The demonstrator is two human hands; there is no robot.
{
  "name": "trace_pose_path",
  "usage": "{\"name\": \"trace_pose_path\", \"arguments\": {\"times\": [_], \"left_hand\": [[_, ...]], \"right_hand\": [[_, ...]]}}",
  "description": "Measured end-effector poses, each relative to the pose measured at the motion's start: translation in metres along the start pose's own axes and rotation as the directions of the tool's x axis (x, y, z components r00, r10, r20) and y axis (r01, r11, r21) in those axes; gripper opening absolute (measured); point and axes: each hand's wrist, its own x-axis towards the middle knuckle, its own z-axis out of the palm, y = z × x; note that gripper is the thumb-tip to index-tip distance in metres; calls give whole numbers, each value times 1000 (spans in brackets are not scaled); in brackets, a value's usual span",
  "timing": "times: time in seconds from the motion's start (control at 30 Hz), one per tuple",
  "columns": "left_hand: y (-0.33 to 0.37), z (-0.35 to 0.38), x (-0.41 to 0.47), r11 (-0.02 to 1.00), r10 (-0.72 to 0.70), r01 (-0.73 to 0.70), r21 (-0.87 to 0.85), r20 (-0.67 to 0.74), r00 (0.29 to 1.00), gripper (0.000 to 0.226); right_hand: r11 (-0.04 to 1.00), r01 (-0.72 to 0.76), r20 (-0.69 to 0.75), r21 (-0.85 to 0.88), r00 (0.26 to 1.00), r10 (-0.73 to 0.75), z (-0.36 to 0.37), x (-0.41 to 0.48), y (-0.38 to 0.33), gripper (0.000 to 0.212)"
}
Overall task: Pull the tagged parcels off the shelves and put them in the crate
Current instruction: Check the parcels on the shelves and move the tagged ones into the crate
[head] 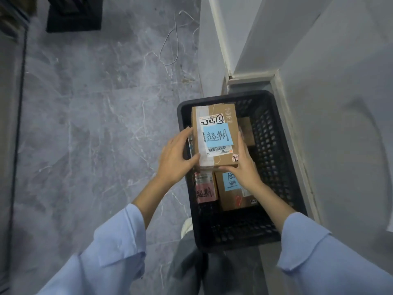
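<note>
- Light blue fabric sleeves (119, 241) cover both forearms.
- The black plastic crate (270, 145), with perforated lattice walls, stands on the floor against a white wall.
- In its near half lie a pink-tagged parcel (204, 188) and a blue-tagged box (234, 196).
- The left hand (176, 158) and right hand (244, 165) grasp the held parcel (214, 116) by its sides, above the crate.
- It is a rectangular box of taped brown cardboard, with a white barcode label and a handwritten blue note (217, 136).
- The floor (85, 103) is grey, veined and glossy, with a thin looped white cable (170, 41).

Lower parcels (230, 200) half-hidden under held box (214, 135)
</note>
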Motion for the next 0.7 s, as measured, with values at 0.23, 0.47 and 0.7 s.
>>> {"name": "trace_pose_path", "arguments": {"times": [0.23, 0.47, 0.7], "left_hand": [[-31, 16, 13, 974, 0, 19, 226, -84, 996, 74], [-49, 26, 23, 960, -24, 62, 273, -140, 990, 68], [-53, 29, 22, 948, -72, 109, 299, -132, 989, 70]], "right_hand": [[1000, -27, 34, -7, 999, 27, 40, 25, 43, 124], [998, -14, 29, 53, 999, 13, 65, 57, 77, 128], [977, 19, 150, -211, 989, 13, 52, 72, 85, 135]]}}
